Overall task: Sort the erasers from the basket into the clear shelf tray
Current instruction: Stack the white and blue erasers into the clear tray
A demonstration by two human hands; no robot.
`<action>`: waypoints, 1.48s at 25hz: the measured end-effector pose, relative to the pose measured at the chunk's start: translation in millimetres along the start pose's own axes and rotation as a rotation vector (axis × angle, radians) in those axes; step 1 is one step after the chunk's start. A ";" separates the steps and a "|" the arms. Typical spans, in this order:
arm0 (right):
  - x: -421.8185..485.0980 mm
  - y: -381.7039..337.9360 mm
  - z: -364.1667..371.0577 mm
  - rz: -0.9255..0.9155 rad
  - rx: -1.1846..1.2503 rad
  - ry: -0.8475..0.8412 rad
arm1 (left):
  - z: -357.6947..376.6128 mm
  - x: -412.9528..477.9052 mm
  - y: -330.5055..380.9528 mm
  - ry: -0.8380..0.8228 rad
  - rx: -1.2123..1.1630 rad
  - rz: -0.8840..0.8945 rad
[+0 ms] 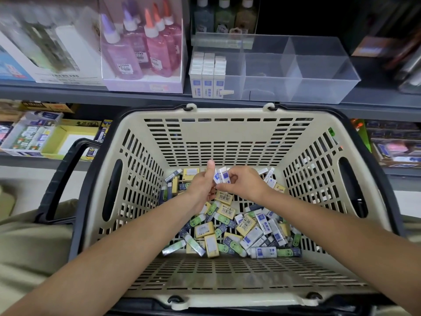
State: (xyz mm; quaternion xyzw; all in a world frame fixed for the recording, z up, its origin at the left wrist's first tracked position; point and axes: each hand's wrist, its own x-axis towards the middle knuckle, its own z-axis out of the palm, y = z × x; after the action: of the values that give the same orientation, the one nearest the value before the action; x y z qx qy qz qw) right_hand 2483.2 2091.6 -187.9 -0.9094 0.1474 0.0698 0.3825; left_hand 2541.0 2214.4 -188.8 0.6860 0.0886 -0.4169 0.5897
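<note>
A beige slotted basket (227, 133) holds a heap of several wrapped erasers (239, 229), some white and blue, some yellow, some green. Both my hands are inside it, above the pile near the far wall. My left hand (202, 185) has its thumb up and its fingers curled around white and blue erasers (219, 176). My right hand (243, 183) pinches the same small bundle from the right. On the shelf behind stands the clear shelf tray (319, 71); its left compartment holds upright rows of white and blue erasers (208, 74), and its other compartments hold nothing.
Pink and purple glue bottles in a display box (145, 51) stand left of the tray. Small bottles (224, 17) stand behind it. A black basket handle (66, 176) hangs down at the left. Boxes of stationery (34, 135) fill the lower shelf.
</note>
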 end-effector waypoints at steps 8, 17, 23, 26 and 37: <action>6.9 -15.8 -10.5 0.081 0.078 -0.245 | -2.6 0.2 1.7 -0.210 -0.207 -0.096; 3.5 30.0 -15.2 0.132 -0.503 -0.254 | -30.6 11.0 -2.2 -0.059 -0.075 -0.094; -4.1 35.7 4.7 -0.037 -0.982 -0.199 | -29.9 10.8 -4.7 -0.091 -0.045 -0.192; -7.5 32.3 7.6 0.071 -0.850 -0.247 | -29.4 12.8 -5.5 -0.097 -0.029 -0.229; -11.3 -3.3 21.5 0.121 0.189 -0.179 | -20.2 10.3 -8.8 -0.141 -0.119 -0.184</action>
State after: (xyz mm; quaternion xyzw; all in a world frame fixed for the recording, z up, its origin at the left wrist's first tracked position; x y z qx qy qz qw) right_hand 2473.3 2111.7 -198.0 -0.8489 0.1731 0.1594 0.4732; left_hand 2551.6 2230.9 -203.0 0.6076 0.1340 -0.5107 0.5934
